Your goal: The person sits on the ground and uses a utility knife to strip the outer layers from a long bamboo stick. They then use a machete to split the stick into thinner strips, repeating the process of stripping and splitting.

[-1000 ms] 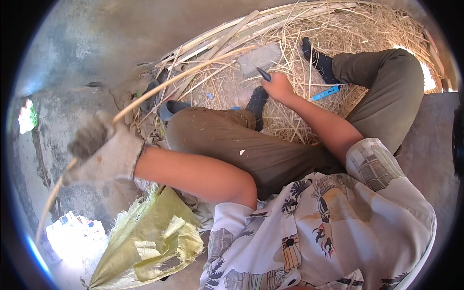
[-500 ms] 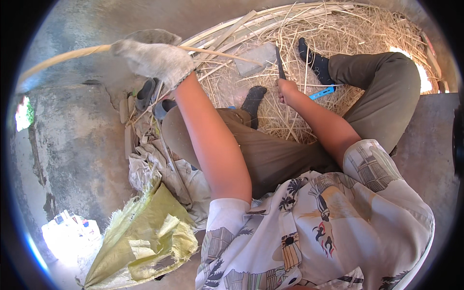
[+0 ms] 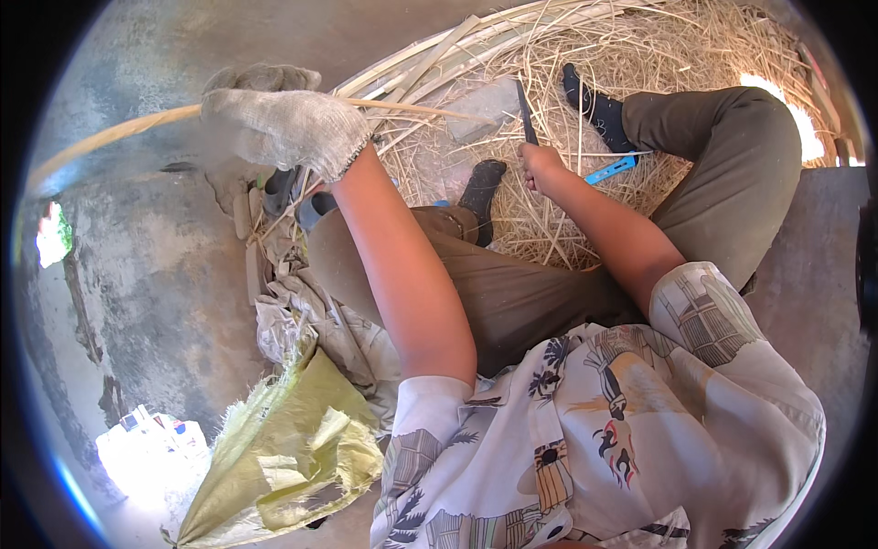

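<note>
My left hand [image 3: 274,119], in a pale knitted work glove, is raised at the upper left. Its fingers are wrapped round a long, thin bamboo strip [image 3: 119,137]. The strip bends down toward the left and its thin end runs right, over a grey block [image 3: 485,110]. Bare and closed, my right hand [image 3: 541,169] holds a knife above the straw between my legs. The knife's narrow dark blade [image 3: 525,114] points away from me and passes by the block's right side; its handle is hidden in my fist. Just right of that hand lies a blue, flat-looking tool or handle [image 3: 611,169].
Shavings [image 3: 677,55] cover the floor ahead, with long split strips [image 3: 439,59] along the far side. Dark shoes [image 3: 279,190] stand left of my knee. A torn yellow-green woven sack [image 3: 293,448] and crumpled pale sheeting [image 3: 352,343] lie at the lower left.
My left hand has turned slightly and shifted a little down and left, with the bamboo strip still in it. My right hand and the knife have moved only slightly.
</note>
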`<state>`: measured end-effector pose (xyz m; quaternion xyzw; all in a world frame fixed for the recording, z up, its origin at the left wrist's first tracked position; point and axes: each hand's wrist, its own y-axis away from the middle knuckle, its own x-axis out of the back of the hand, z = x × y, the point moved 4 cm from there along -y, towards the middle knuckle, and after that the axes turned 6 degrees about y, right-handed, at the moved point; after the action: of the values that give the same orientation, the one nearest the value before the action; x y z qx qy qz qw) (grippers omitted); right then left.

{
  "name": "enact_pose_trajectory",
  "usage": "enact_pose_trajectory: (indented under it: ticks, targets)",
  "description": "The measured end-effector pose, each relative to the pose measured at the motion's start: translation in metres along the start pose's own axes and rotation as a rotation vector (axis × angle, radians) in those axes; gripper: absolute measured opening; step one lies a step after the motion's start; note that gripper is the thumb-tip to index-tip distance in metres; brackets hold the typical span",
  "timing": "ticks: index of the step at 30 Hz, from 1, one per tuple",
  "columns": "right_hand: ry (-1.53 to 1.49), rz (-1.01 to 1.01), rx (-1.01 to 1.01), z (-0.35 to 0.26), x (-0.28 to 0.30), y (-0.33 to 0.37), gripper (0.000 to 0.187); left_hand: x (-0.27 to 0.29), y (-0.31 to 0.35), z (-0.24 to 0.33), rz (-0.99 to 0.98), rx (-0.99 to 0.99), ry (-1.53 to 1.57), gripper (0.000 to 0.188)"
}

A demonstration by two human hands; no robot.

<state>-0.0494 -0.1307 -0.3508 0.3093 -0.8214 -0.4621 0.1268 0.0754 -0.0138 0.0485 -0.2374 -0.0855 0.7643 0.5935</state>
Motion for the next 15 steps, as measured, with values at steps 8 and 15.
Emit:
enact_pose_trajectory:
  ticks: [8,15]
  targets:
    - [0.097,-0.01,0.033,-0.003,-0.005,0.008,0.021,-0.006,0.011,0.003,-0.042,-0.15,-0.089,0.057]
    - [0.119,-0.066,0.043,-0.006,-0.011,0.016,0.023,-0.008,-0.001,-0.039,-0.144,0.086,0.099,0.068]
